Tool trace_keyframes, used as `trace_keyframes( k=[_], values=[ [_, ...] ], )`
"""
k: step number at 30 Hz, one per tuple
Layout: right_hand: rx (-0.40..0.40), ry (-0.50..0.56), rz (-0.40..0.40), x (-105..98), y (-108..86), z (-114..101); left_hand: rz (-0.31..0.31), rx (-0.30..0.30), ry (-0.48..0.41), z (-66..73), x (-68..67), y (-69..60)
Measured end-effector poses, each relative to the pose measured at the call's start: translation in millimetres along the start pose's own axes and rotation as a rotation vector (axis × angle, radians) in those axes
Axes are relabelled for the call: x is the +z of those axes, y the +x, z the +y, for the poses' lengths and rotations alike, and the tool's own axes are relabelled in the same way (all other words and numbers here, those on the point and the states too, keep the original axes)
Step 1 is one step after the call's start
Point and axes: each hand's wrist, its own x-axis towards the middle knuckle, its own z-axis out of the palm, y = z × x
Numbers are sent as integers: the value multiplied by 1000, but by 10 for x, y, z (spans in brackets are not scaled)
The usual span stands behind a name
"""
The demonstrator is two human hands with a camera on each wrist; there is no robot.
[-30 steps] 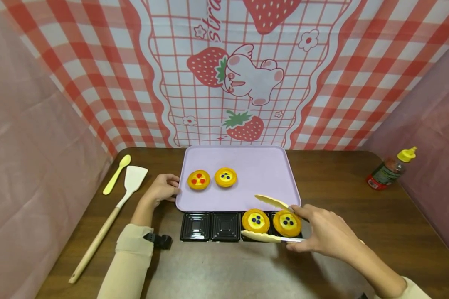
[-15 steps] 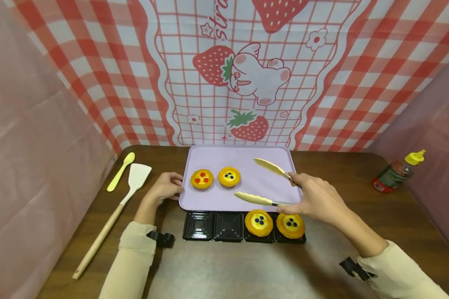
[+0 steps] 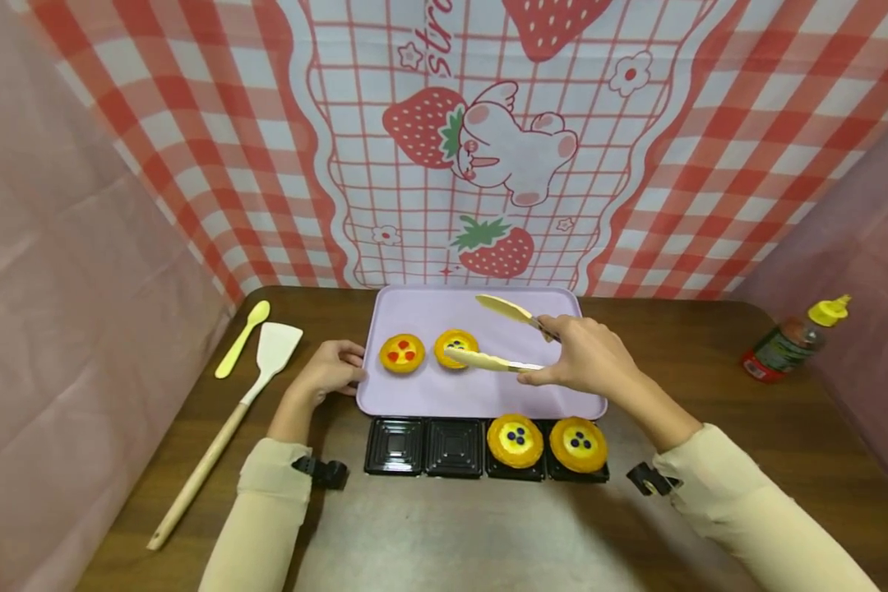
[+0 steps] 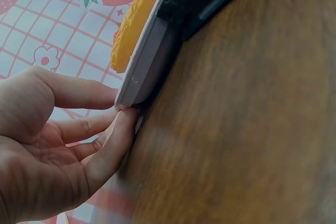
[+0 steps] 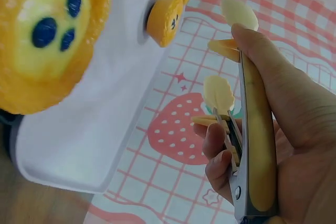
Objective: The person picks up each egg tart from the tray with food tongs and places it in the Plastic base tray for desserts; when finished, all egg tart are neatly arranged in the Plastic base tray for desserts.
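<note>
My right hand grips yellow-tipped tongs over the purple tray, their two arms spread apart with nothing between them. In the head view the lower tip overlaps a blueberry tart; contact cannot be told. Left of it on the tray lies a tart with red pieces. The tray's left edge is pinched by my left hand, thumb and fingertips at the rim in the left wrist view. In the right wrist view the fingers and thumb wrap the tongs' handle.
Before the tray stands a row of black square holders, the right two bearing blueberry tarts. At the left lie a yellow spoon and a white spatula. A yellow-capped bottle stands at the far right.
The tongs and my right hand have moved from the front right tarts up and left over the tray, staying spread. My left hand keeps its place on the tray edge.
</note>
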Motion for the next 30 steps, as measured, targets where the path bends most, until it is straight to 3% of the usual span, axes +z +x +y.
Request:
trace_keyframes(
  k=[13,21,30],
  values=[
    [-3,-19,-95,179,294,-81,3,-5,-2,-12,0,-2],
    [11,-19,-162,231,336,-98,3,-12,-3,-24,-20,-11],
    [14,-18,-174,286,355,-86,-5,3,-23,-20,-27,-10]
  ],
)
